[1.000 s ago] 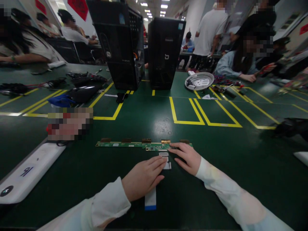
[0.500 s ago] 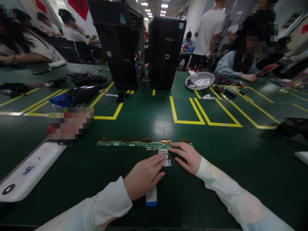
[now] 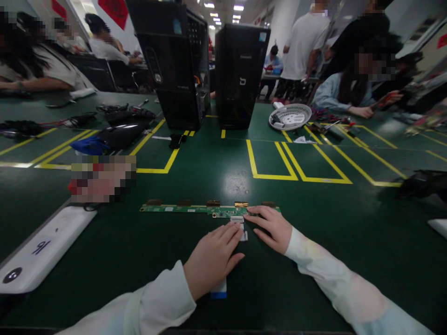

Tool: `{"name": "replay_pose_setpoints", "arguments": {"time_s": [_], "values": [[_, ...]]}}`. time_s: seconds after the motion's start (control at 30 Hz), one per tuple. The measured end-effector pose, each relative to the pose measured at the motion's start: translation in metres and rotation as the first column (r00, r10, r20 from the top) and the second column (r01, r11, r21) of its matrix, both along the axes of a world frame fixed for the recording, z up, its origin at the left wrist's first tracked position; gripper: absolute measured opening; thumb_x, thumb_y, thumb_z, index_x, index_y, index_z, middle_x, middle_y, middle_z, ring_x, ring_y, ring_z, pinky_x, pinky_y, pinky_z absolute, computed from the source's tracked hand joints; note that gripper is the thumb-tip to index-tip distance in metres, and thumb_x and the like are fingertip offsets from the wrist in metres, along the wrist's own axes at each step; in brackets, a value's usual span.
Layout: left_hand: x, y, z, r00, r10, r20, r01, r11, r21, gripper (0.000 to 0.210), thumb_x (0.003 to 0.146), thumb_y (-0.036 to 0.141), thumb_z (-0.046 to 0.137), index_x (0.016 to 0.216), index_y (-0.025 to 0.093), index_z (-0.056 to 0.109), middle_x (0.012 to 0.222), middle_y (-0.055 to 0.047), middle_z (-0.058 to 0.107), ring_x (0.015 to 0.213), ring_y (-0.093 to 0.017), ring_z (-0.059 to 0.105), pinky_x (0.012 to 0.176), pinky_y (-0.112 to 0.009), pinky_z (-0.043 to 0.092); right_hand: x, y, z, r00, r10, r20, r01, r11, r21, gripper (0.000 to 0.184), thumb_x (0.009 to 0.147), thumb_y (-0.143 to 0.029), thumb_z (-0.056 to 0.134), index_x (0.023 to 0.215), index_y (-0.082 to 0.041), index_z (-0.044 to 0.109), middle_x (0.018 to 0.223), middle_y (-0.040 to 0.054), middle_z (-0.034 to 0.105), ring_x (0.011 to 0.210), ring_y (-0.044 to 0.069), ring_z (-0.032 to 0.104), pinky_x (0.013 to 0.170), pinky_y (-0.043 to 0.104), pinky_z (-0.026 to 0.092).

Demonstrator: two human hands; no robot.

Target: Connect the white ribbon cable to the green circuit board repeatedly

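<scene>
A long, narrow green circuit board (image 3: 188,209) lies flat on the dark green table, with several brownish-gold tabs along its far edge. My left hand (image 3: 214,258) lies palm down, fingers stretched out, over a white flat ribbon cable (image 3: 219,289). Its fingertips press near the connector (image 3: 237,219) at the board's near edge; the cable's middle is hidden under the palm, and its blue-tipped end shows below. A bent white part (image 3: 244,235) pokes out beside the fingertips. My right hand (image 3: 272,228) rests with spread fingers on the board's right part, covering some of it.
At the left lies a long white device (image 3: 45,246). Two black computer towers (image 3: 171,70) stand at the back. A white plastic basket (image 3: 290,116) sits at the back right, near tangled cables. Yellow tape (image 3: 275,177) marks the table. Several people sit or stand farther off.
My left hand has shifted slightly right and its thumb reaches farther out, covering more of the ribbon cable. My right hand and the board stay put.
</scene>
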State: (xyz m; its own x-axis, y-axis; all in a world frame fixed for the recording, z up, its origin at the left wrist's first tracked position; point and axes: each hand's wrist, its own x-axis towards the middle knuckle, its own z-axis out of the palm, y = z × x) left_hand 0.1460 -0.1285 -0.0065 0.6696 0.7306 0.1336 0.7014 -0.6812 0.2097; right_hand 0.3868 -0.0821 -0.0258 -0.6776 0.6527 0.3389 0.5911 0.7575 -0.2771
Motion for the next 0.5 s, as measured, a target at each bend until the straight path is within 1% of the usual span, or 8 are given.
{"name": "replay_pose_setpoints", "arguments": {"time_s": [0.13, 0.3, 0.4, 0.5], "values": [[0.005, -0.0042, -0.0025, 1.0, 0.016, -0.025, -0.015, 0.999, 0.032, 0.057, 0.093, 0.047, 0.042, 0.138, 0.012, 0.042, 0.141, -0.013, 0.049, 0.129, -0.025, 0.046, 0.103, -0.039, 0.043, 0.0002, -0.0009, 0.0003, 1.0, 0.003, -0.001, -0.003, 1.0, -0.003, 0.04, 0.091, -0.022, 0.045, 0.13, -0.02, 0.051, 0.131, 0.0133, 0.052, 0.123, 0.024, 0.047, 0.1, 0.046, 0.043], [0.0064, -0.0056, -0.0068, 1.0, 0.014, 0.015, -0.014, 0.999, 0.045, 0.059, 0.093, 0.049, 0.041, 0.139, 0.013, 0.04, 0.141, -0.014, 0.049, 0.13, -0.025, 0.045, 0.104, -0.041, 0.042, 0.0, -0.001, 0.001, 1.0, 0.006, -0.005, -0.006, 1.0, -0.016, 0.041, 0.091, -0.022, 0.045, 0.131, -0.02, 0.051, 0.131, 0.0132, 0.052, 0.123, 0.024, 0.047, 0.1, 0.047, 0.043], [0.0051, -0.0035, -0.0056, 1.0, 0.012, 0.017, -0.012, 0.999, 0.033, 0.058, 0.093, 0.047, 0.042, 0.139, 0.012, 0.04, 0.141, -0.014, 0.049, 0.129, -0.026, 0.046, 0.104, -0.041, 0.041, -0.0003, -0.001, 0.0014, 1.0, 0.014, -0.017, -0.015, 1.0, -0.023, 0.042, 0.091, -0.022, 0.044, 0.132, -0.021, 0.05, 0.131, 0.0133, 0.052, 0.123, 0.024, 0.047, 0.1, 0.048, 0.042], [0.0017, 0.0012, -0.0022, 1.0, -0.009, 0.011, 0.009, 1.0, 0.008, 0.056, 0.093, 0.046, 0.041, 0.139, 0.013, 0.04, 0.142, -0.012, 0.048, 0.13, -0.025, 0.045, 0.105, -0.039, 0.04, -0.0005, -0.0015, 0.0021, 0.999, 0.018, -0.027, -0.018, 1.0, -0.026, 0.042, 0.091, -0.021, 0.044, 0.132, -0.021, 0.05, 0.131, 0.0131, 0.052, 0.123, 0.024, 0.047, 0.1, 0.048, 0.042]]}}
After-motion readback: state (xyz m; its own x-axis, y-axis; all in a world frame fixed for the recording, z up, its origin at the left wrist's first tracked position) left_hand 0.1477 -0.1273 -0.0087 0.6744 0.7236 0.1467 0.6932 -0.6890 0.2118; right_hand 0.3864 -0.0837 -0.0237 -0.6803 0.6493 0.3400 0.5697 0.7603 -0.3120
